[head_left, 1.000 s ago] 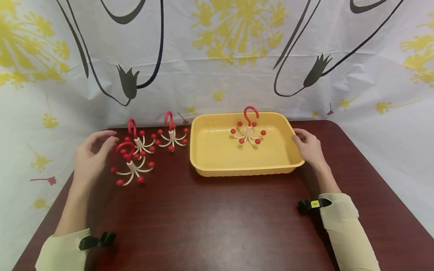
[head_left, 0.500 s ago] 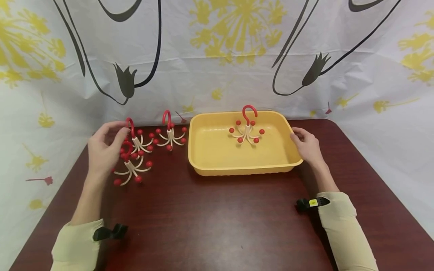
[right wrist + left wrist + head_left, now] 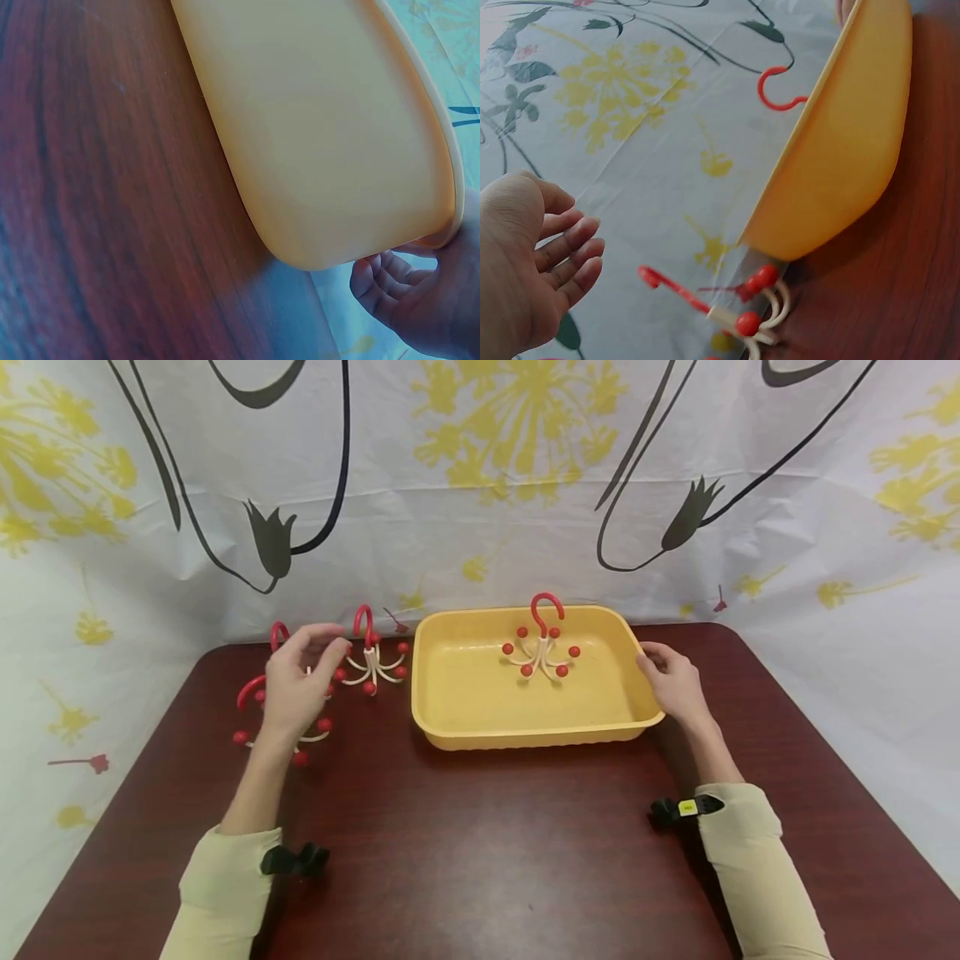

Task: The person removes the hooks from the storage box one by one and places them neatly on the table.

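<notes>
In the head view my left hand (image 3: pixel 300 681) hovers with relaxed, slightly bent fingers and holds nothing. Its fingertips come close to the red hook of an octopus-style hook hanger (image 3: pixel 370 662), which has cream arms tipped with red balls. Two more hangers stand behind and below that hand: the rear hanger (image 3: pixel 278 632) and the front hanger (image 3: pixel 300 758), both partly hidden by it. On the right, my right hand (image 3: pixel 677 683) grips the short side of a yellow plastic tray (image 3: pixel 480 741), thumb over the rim. Inside the tray stands another hanger (image 3: pixel 542 647). The left wrist view shows the left hand (image 3: pixel 532 262) beside a hanger (image 3: pixel 724 315).
Everything stands on a dark red-brown wooden table (image 3: pixel 480 843). A white curtain (image 3: pixel 480 468) with yellow and grey plant prints hangs right behind the table's far edge. Each forearm has a rolled light sleeve and a black strap (image 3: pixel 296 860).
My left hand has moved right, past the two left hangers, toward the one nearest the tray. My right hand stays on the tray's side. The view has shifted slightly.
</notes>
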{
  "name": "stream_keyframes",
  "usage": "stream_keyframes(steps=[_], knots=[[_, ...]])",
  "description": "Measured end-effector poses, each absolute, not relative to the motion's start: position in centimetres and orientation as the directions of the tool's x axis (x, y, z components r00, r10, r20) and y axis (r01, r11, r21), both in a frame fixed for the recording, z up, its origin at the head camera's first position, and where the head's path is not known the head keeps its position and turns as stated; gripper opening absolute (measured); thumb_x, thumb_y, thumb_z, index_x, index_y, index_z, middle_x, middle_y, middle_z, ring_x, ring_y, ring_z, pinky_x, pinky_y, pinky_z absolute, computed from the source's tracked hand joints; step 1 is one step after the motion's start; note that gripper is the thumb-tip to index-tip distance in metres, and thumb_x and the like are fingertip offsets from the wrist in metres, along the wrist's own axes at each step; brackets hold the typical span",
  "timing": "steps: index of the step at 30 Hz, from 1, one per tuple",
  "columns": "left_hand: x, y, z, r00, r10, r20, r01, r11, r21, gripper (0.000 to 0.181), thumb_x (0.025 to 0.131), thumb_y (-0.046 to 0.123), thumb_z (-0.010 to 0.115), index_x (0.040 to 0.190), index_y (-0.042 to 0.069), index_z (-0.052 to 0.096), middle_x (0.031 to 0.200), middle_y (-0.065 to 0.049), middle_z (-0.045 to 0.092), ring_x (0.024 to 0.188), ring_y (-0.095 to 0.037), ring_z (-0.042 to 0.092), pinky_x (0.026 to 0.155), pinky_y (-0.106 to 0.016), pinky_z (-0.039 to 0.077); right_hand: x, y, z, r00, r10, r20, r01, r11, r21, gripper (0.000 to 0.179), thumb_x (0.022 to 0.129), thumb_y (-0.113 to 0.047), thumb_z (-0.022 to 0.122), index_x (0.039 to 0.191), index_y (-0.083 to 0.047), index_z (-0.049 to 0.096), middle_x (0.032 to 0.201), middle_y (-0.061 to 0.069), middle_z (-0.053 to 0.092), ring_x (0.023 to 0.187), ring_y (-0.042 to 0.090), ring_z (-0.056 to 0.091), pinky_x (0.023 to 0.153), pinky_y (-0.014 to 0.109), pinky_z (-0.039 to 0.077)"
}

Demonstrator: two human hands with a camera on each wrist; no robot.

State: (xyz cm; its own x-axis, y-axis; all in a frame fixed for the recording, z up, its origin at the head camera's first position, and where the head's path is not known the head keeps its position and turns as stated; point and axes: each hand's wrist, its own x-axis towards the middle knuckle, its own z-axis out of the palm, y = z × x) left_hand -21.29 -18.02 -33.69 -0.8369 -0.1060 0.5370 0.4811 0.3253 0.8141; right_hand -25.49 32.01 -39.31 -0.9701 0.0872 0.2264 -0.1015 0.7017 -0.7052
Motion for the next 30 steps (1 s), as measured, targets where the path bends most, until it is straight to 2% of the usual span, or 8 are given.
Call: stream_keyframes(steps=[6, 10, 18, 25, 30], knots=[[-22.1, -15.3, -34.2, -0.848, -0.036, 0.529, 0.492, 0.317, 0.810, 0.021, 0.098, 0.010, 0.067, 0.114, -0.003, 0.070, 0.100, -0.017, 0.071, 0.085, -0.011, 0.063, 0.074, -0.019, 0.049, -25.4, 31.9, -39.3, -0.969, 0.095, 0.230, -0.098, 0.706, -0.701, 0.044, 0.107, -0.029, 0.050, 0.137, 0.002, 0.057, 0.115, 0.025, 0.065, 0.100, 0.032, 0.059, 0.076, 0.022, 0.043], [-22.6, -13.6, -34.6, -0.861, 0.006, 0.509, 0.482, 0.332, 0.811, 0.021, 0.098, 0.012, 0.067, 0.115, 0.000, 0.070, 0.102, -0.016, 0.072, 0.089, -0.014, 0.064, 0.077, -0.021, 0.050, -25.4, 31.9, -39.3, -0.967, 0.093, 0.239, -0.104, 0.709, -0.698, 0.043, 0.107, -0.028, 0.050, 0.136, 0.003, 0.058, 0.114, 0.025, 0.065, 0.098, 0.030, 0.059, 0.075, 0.021, 0.043], [-23.5, -10.1, -34.6, -0.865, 0.060, 0.498, 0.497, 0.244, 0.833, 0.020, 0.097, 0.006, 0.066, 0.115, -0.004, 0.069, 0.104, -0.018, 0.070, 0.091, -0.021, 0.064, 0.077, -0.022, 0.050, -25.5, 31.9, -39.3, -0.966, 0.094, 0.243, -0.106, 0.710, -0.696, 0.043, 0.107, -0.028, 0.050, 0.136, 0.003, 0.058, 0.114, 0.025, 0.065, 0.098, 0.030, 0.059, 0.074, 0.019, 0.043], [-24.2, -6.8, -34.8, -0.871, 0.120, 0.477, 0.492, 0.210, 0.845, 0.025, 0.097, 0.009, 0.065, 0.118, -0.004, 0.068, 0.106, -0.017, 0.070, 0.097, -0.027, 0.064, 0.082, -0.039, 0.052, -25.5, 32.0, -39.4, -0.967, 0.096, 0.238, -0.101, 0.711, -0.696, 0.044, 0.107, -0.029, 0.050, 0.137, 0.002, 0.058, 0.114, 0.025, 0.066, 0.099, 0.029, 0.059, 0.074, 0.019, 0.043], [-24.5, -4.7, -35.1, -0.877, 0.155, 0.455, 0.479, 0.192, 0.857, 0.024, 0.098, 0.009, 0.064, 0.118, -0.004, 0.068, 0.103, -0.016, 0.069, 0.096, -0.026, 0.064, 0.082, -0.038, 0.052, -25.7, 32.0, -39.5, -0.967, 0.088, 0.240, -0.108, 0.708, -0.698, 0.045, 0.107, -0.030, 0.050, 0.137, 0.001, 0.058, 0.114, 0.025, 0.066, 0.098, 0.028, 0.059, 0.073, 0.018, 0.044]])
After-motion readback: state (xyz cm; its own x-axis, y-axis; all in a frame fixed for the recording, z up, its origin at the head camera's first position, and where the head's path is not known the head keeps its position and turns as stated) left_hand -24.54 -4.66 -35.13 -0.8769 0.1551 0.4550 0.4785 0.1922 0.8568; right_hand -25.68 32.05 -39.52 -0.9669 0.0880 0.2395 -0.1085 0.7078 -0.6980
